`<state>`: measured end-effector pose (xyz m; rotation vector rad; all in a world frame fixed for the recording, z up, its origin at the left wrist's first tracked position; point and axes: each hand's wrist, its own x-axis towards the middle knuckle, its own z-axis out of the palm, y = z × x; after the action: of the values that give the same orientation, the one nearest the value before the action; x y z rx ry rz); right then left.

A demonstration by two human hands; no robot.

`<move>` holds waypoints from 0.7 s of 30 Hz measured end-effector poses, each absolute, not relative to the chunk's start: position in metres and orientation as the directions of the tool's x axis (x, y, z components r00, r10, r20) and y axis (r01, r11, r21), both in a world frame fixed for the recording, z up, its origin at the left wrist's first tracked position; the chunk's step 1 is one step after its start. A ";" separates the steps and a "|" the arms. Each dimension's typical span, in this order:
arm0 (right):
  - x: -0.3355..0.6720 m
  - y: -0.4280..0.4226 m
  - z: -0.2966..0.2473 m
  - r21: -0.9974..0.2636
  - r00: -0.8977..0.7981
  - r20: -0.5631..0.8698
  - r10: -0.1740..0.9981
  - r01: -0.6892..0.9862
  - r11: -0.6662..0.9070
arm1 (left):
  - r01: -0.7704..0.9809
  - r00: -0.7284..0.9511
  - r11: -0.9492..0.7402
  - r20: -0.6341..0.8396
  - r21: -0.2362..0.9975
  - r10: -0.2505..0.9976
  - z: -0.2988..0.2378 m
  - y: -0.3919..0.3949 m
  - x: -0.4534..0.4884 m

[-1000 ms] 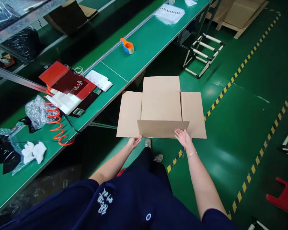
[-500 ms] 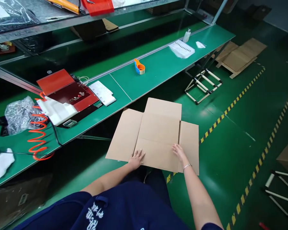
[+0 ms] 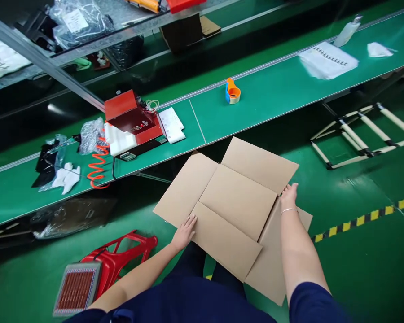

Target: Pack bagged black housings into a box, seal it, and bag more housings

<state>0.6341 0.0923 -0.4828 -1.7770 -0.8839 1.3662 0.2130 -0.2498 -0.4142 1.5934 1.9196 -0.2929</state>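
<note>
A brown cardboard box (image 3: 237, 202) is in front of my legs, with flaps spread outward at the far, left and right sides. Its near flap (image 3: 227, 237) lies folded inward over the middle. My left hand (image 3: 185, 233) rests with its fingers stretched out on the near left corner, where the near and left flaps meet. At the far right corner, my right hand (image 3: 288, 196) touches the edge between the far flap (image 3: 261, 163) and the right flap (image 3: 272, 255). Its thumb points away from the palm, and some of its fingertips are hard to see.
Along the green workbench (image 3: 265, 103) are an orange tape dispenser (image 3: 233, 93), a red-and-black machine (image 3: 134, 121), a coiled orange hose (image 3: 97, 166) and papers (image 3: 330, 60). A red plastic stool (image 3: 121, 255) is at lower left. A pipe frame (image 3: 363, 134) stands at right.
The box has turned clockwise in view. My right hand has gone from the near flap to the far right corner; my left hand stays at the near left. The view has swung left.
</note>
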 end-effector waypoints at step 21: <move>0.491 -0.129 -0.509 -0.378 -0.273 -0.351 0.896 0.917 0.131 | 0.112 -0.661 0.635 -0.420 0.765 0.622 -0.394 -0.226 0.147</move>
<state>0.4914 -0.1289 -0.5094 -1.9175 -2.3915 0.8489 0.1473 -0.2262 -0.3944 0.5702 2.1634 0.9502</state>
